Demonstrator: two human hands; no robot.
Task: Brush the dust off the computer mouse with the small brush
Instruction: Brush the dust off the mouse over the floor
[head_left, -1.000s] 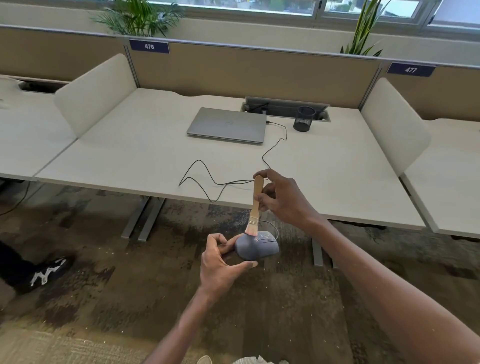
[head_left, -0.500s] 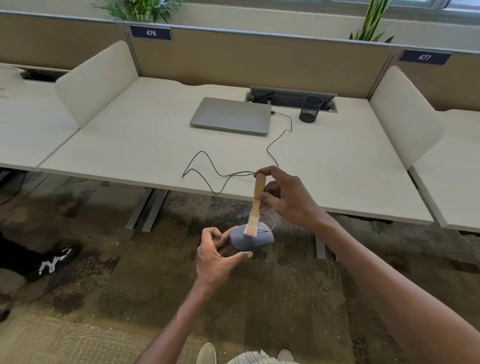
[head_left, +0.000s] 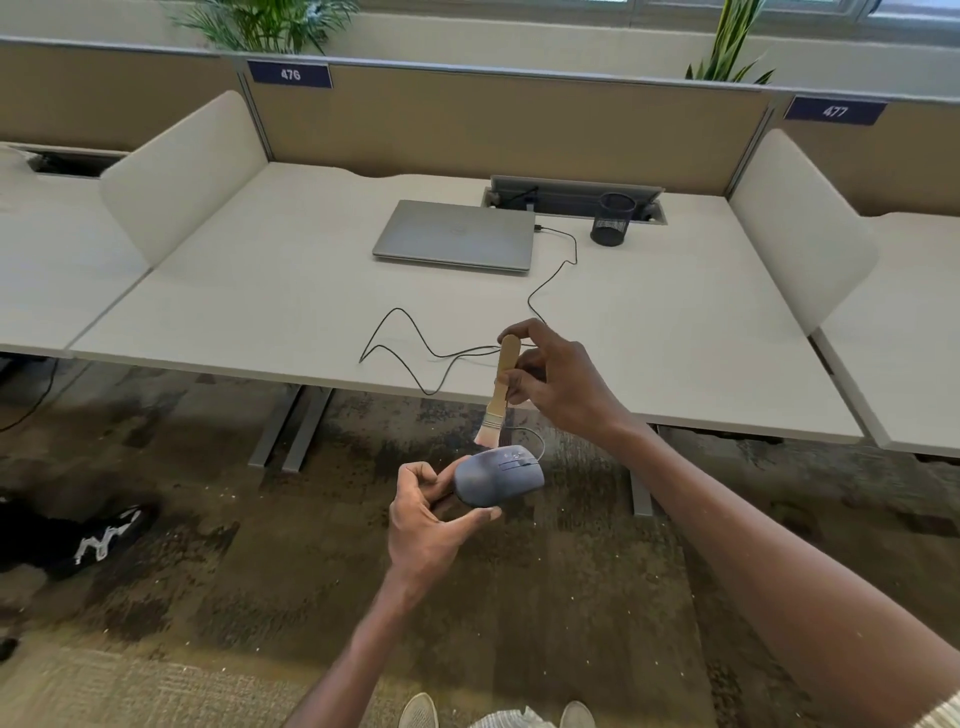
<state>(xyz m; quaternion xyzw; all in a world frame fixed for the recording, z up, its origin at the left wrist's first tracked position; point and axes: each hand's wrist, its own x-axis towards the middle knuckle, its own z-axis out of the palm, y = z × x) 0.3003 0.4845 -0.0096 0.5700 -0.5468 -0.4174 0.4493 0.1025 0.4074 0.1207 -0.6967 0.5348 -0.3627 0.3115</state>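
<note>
A grey wired computer mouse (head_left: 500, 475) is held in the air in front of the desk edge, above the carpet. My left hand (head_left: 428, 519) grips its rear end between thumb and fingers. My right hand (head_left: 558, 382) pinches the wooden handle of a small brush (head_left: 500, 397), which stands nearly upright. The pale bristles hang just above the far top of the mouse, close to its wheel; contact cannot be told. The mouse's thin black cable (head_left: 415, 345) loops over the desk to the laptop.
A closed grey laptop (head_left: 456, 236) and a black mesh pen cup (head_left: 614, 219) sit at the back of the white desk (head_left: 260, 291). White side dividers flank the desk. Another person's black shoe (head_left: 104, 535) rests on the carpet at left.
The brush has lifted a little off the top of the mouse, and the mouse has turned so more of its upper face shows. The camera has tilted down slightly.
</note>
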